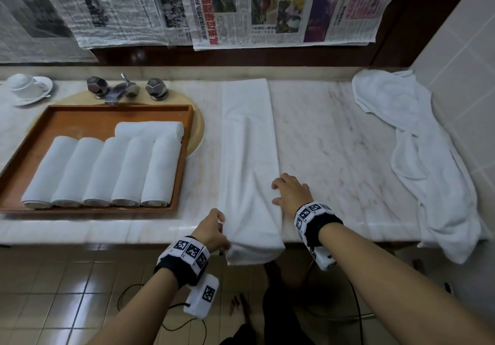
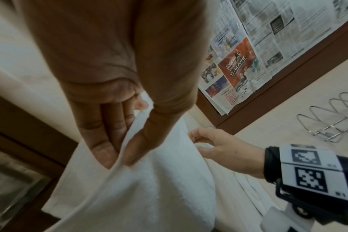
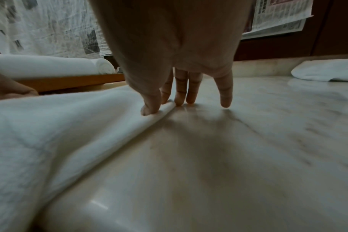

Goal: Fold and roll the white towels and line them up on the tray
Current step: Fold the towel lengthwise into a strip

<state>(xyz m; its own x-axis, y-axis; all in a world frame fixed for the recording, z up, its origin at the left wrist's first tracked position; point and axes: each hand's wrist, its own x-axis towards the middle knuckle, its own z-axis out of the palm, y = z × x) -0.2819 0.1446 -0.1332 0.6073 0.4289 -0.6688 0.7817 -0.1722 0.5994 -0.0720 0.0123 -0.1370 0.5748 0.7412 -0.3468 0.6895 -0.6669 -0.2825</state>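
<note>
On my feed, a long folded white towel (image 1: 247, 157) lies lengthwise across the marble bench (image 1: 334, 143), its near end draped over the front edge. My left hand (image 1: 213, 230) pinches that near left edge between thumb and fingers (image 2: 101, 141); my right hand (image 1: 290, 193) has straight fingers (image 3: 189, 92) pressing the towel's right edge flat. Six rolled towels (image 1: 107, 167) sit in the wooden tray (image 1: 85, 115) to the left, five in a row, one crosswise behind. A crumpled towel (image 1: 417, 151) lies at far right.
</note>
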